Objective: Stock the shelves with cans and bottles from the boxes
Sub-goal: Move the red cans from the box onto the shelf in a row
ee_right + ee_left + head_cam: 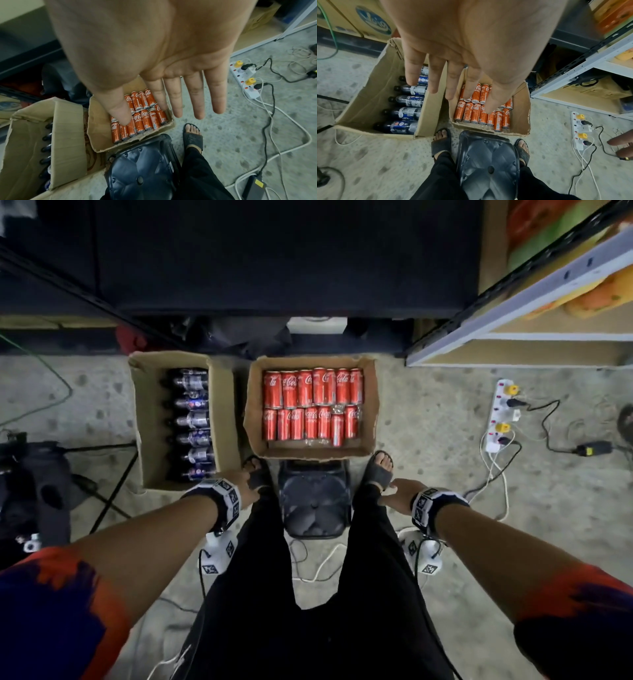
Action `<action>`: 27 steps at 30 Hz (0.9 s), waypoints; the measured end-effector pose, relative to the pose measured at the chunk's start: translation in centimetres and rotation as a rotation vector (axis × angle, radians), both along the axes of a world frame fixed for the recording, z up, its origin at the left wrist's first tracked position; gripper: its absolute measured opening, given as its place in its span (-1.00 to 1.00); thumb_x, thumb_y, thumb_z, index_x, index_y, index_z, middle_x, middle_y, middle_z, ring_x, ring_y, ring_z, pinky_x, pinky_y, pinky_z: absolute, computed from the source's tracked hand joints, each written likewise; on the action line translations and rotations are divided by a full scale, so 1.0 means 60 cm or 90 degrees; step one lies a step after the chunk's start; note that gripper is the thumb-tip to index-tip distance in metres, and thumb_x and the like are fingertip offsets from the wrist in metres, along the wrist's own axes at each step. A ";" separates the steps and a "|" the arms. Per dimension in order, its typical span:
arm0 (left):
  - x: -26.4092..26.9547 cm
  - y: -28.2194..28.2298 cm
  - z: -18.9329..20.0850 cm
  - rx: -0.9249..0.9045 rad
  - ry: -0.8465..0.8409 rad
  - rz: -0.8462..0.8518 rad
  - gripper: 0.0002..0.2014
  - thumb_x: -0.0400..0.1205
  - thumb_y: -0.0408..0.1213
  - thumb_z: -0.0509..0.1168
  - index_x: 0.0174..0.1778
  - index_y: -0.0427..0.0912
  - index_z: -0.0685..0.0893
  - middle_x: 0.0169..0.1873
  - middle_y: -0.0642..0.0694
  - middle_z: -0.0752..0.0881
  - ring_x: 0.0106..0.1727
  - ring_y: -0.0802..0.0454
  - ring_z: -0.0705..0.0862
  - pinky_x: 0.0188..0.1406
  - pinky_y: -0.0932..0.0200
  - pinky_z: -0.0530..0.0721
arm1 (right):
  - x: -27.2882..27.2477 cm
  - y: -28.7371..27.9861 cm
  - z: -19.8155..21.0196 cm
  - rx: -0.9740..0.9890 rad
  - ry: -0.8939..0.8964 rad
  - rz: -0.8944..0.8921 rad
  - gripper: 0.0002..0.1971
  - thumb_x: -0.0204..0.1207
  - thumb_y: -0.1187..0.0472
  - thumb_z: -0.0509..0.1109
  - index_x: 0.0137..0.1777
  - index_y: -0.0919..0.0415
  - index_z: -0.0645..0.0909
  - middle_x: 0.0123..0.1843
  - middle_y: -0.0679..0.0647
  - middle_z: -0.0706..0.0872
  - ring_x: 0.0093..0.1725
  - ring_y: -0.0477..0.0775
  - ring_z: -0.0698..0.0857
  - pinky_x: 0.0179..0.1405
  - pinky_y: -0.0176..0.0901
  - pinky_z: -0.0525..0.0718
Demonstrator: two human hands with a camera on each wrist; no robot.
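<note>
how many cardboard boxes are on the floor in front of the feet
2. The box of dark bottles sits on the left, by the left foot. The box of red cans sits to its right, ahead of the black stool. More cartons may stand in the dark shelving behind.

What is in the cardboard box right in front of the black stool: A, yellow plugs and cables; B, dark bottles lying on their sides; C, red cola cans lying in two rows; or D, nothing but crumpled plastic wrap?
C: the cardboard box just beyond the black stool holds red cola cans lying in two rows; the dark bottles lie in the other box, to its left.
</note>
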State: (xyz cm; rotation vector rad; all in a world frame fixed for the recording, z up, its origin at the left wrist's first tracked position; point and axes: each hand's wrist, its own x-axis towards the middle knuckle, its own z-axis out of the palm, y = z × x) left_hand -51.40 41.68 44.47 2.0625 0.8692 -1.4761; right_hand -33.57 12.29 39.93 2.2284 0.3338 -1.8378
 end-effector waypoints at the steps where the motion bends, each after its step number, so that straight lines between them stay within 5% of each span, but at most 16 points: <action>1: 0.003 0.000 -0.025 0.003 0.001 0.002 -0.47 0.79 -0.11 0.23 0.67 -0.17 0.33 0.56 -0.22 0.49 0.51 -0.19 0.51 0.33 0.14 0.47 | 0.000 0.005 -0.016 0.005 0.007 0.008 -0.34 0.58 -0.22 0.39 0.57 0.14 0.50 0.49 0.24 0.62 0.44 0.28 0.60 0.35 0.00 0.57; 9: 0.038 0.019 -0.234 -0.003 0.023 0.063 -0.59 0.67 -0.09 0.35 0.41 -0.18 0.62 0.30 -0.21 0.69 0.23 -0.24 0.68 0.14 0.07 0.63 | 0.012 0.048 -0.195 0.068 0.008 -0.014 -0.42 0.61 -0.15 0.37 0.55 0.13 0.53 0.46 0.22 0.63 0.38 0.29 0.61 0.21 -0.12 0.51; 15: 0.068 0.046 -0.386 0.007 0.003 0.096 -0.78 0.67 -0.06 0.35 0.14 -0.08 0.62 0.14 -0.15 0.69 0.03 -0.14 0.60 0.06 0.10 0.57 | 0.039 0.094 -0.335 0.115 -0.014 -0.032 -0.57 0.46 -0.15 0.46 0.31 -0.07 0.66 0.12 0.05 0.68 0.06 0.15 0.67 0.10 -0.07 0.66; 18: 0.084 0.059 -0.472 0.005 0.005 0.104 -0.63 0.69 -0.07 0.33 0.38 -0.12 0.59 0.19 -0.16 0.63 0.08 -0.12 0.59 0.03 0.12 0.52 | 0.051 0.115 -0.425 0.149 0.004 -0.085 -0.64 0.33 -0.25 0.50 0.12 -0.22 0.69 0.05 -0.11 0.74 0.02 0.02 0.72 0.14 -0.05 0.72; 20: 0.095 0.063 -0.523 0.017 -0.009 0.109 -0.59 0.69 -0.09 0.32 0.44 -0.12 0.55 0.20 -0.17 0.64 0.14 -0.18 0.65 0.10 0.08 0.63 | 0.061 0.127 -0.482 0.162 0.005 -0.067 -0.44 0.25 -0.35 0.46 0.28 -0.25 0.66 0.12 -0.17 0.75 0.14 0.02 0.75 0.18 -0.08 0.72; 23: 0.118 0.066 -0.588 0.021 -0.079 0.132 -0.63 0.73 -0.11 0.29 0.43 -0.15 0.59 0.32 -0.14 0.66 0.27 -0.23 0.64 0.34 0.00 0.60 | 0.080 0.156 -0.526 0.175 -0.014 -0.043 -0.55 0.51 -0.16 0.47 0.36 -0.05 0.65 0.18 -0.07 0.72 0.20 0.07 0.70 0.19 -0.16 0.61; 27: 0.152 0.077 -0.673 0.048 -0.124 0.127 -0.60 0.75 -0.08 0.29 0.48 -0.14 0.54 0.41 -0.17 0.61 0.39 -0.21 0.58 0.47 -0.03 0.50 | 0.107 0.190 -0.581 0.237 0.022 0.007 -0.44 0.66 -0.13 0.41 0.62 -0.10 0.43 0.39 -0.13 0.58 0.44 -0.01 0.53 0.41 -0.17 0.39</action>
